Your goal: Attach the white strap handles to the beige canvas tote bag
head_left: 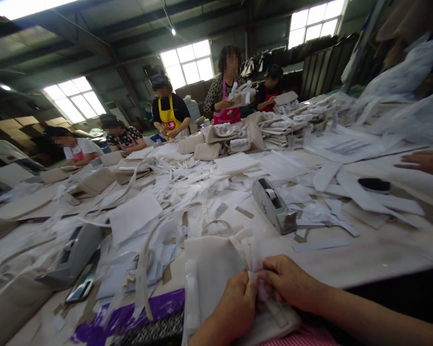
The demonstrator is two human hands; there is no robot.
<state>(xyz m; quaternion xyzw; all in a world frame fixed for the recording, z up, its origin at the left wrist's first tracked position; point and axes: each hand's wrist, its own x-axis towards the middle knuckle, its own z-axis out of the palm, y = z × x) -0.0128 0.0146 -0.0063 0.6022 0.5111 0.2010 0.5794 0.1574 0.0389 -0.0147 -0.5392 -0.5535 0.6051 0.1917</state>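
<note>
Close in front of me, a cream-coloured bag (213, 274) rests at the table's edge, partly covered by my hands. White wrapping material (251, 253) is gathered on its right side. My left hand (234, 303) has its thumb and fingers pinched on this wrapping. Right beside it, my right hand (287, 283) is closed on the same gathered wrapping, the two thumbs nearly meeting. The exact edge between the fingertips is hidden. A pale strap (146, 259) curves on the left of the bag, and a grey tape dispenser (274, 206) stands beyond my hands.
A second tape dispenser (75, 252) and a phone-like dark object (83, 282) lie left, near purple plastic (104, 322). White sheets and scraps (135, 216) cover much of the table. Stacked bags (234, 137) stand farther back. Another person's hand (424, 162) reaches in right; several co-workers are across the table.
</note>
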